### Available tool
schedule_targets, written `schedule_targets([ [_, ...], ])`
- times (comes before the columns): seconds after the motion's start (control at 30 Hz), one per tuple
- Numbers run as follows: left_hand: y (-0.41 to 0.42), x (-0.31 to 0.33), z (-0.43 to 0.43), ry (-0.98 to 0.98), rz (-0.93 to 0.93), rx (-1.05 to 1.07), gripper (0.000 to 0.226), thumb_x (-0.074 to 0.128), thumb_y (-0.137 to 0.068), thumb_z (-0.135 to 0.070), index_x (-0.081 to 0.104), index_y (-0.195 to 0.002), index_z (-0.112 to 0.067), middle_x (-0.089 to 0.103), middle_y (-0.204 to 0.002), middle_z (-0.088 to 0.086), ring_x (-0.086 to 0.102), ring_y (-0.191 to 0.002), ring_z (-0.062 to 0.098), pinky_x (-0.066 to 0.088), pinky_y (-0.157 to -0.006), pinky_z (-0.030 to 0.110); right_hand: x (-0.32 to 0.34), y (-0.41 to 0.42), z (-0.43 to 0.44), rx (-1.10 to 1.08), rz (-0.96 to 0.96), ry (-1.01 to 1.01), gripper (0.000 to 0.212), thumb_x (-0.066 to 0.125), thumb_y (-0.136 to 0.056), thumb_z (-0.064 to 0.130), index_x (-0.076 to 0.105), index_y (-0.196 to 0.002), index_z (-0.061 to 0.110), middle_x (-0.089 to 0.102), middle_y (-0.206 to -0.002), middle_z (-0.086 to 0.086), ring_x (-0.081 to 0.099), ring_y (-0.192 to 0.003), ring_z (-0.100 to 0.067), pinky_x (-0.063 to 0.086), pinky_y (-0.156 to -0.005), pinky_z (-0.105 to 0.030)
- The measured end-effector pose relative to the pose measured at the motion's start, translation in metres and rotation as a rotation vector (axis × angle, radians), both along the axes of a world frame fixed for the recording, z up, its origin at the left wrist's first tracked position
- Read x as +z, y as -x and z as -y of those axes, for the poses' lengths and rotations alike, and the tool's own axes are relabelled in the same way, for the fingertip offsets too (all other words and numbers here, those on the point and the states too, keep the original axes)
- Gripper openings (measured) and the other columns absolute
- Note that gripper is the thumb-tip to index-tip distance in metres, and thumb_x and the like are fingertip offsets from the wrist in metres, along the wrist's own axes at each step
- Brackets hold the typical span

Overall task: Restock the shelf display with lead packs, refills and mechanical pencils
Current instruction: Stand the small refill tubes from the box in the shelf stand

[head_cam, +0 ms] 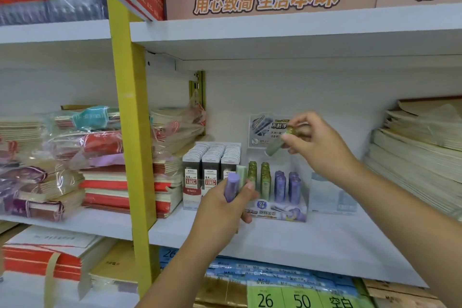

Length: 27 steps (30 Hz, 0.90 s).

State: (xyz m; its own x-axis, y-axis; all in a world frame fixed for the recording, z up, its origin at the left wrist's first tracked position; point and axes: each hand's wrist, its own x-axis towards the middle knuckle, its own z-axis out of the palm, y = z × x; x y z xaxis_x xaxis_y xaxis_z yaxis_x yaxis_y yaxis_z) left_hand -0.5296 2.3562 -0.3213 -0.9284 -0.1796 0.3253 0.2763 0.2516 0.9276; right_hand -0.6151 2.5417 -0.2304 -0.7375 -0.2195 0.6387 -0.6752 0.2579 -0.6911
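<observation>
We held our right hand (pixel 317 147) raised above the display tray (pixel 277 214), in front of its printed backing card (pixel 262 127). The thumb and fingertips of that hand pinched a green lead pack (pixel 276 146) near its gold-coloured cap. The pack was tilted, with its lower end pointing down and left toward the tray. We held our left hand (pixel 222 210) lower, at the left end of the tray. Its fingers were curled round a purple lead pack (pixel 231 186) and a pale green lead pack (pixel 242 176), which stood upright side by side, and the thumb pressed against them from the right. The tray stood on the white shelf (pixel 325 242) and contained upright green packs (pixel 262 179) in its left rows and upright purple packs (pixel 287 186) in its right rows. A box of dark lead packs (pixel 210 165) stood at the tray's left; we could not tell whether the two touched. A clear plastic box (pixel 332 197) stood just beside the tray on its right. Wrapped notebooks (pixel 107 182) lay stacked on both sides of the yellow upright (pixel 130 132), and pale paper pads (pixel 420 157) lay stacked at the far right.
</observation>
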Motion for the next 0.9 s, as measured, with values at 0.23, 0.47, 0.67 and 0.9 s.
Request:
schedule_targets([
  [0.23,0.013,-0.009,0.015,0.013,0.028,-0.019,0.032,0.054,-0.098,-0.042,0.072,-0.1,-0.015,0.066,-0.053,-0.016,0.048,-0.034,0.0,0.035,-0.04,0.012,0.002,0.061,0.051,-0.1,0.098,-0.277,0.018,0.069,-0.086,0.009,0.053,-0.093,0.012,0.059,-0.082,-0.007,0.067,-0.078,-0.029,0.059,-0.075,-0.043],
  [0.47,0.017,-0.009,0.016,-0.019,0.035,-0.052,0.031,0.057,-0.098,-0.038,0.07,-0.1,-0.01,0.072,-0.064,-0.016,0.05,-0.037,0.004,0.037,-0.041,0.012,-0.013,0.079,0.061,-0.112,0.191,-0.389,0.022,0.074,-0.083,0.014,0.054,-0.09,0.014,0.064,-0.103,-0.015,0.065,-0.093,-0.036,0.053,-0.086,-0.05],
  [0.67,0.016,-0.01,0.017,0.007,-0.001,-0.052,0.025,0.059,-0.097,-0.038,0.067,-0.099,-0.014,0.076,-0.081,-0.013,0.054,-0.044,0.007,0.04,-0.044,0.013,-0.01,0.073,0.061,-0.006,0.229,-0.329,0.02,0.074,-0.081,0.003,0.055,-0.086,0.009,0.066,-0.075,-0.01,0.065,-0.054,-0.017,0.056,-0.055,-0.03],
  [0.9,0.017,-0.013,0.022,0.006,-0.045,-0.092,0.013,0.064,-0.094,-0.037,0.07,-0.096,-0.025,0.07,-0.081,0.023,0.05,-0.048,0.011,0.045,-0.054,0.019,-0.012,0.078,0.06,-0.145,0.046,-0.51,0.023,0.079,-0.078,0.018,0.057,-0.087,0.016,0.057,-0.076,0.005,0.054,-0.068,-0.01,0.04,-0.056,-0.019],
])
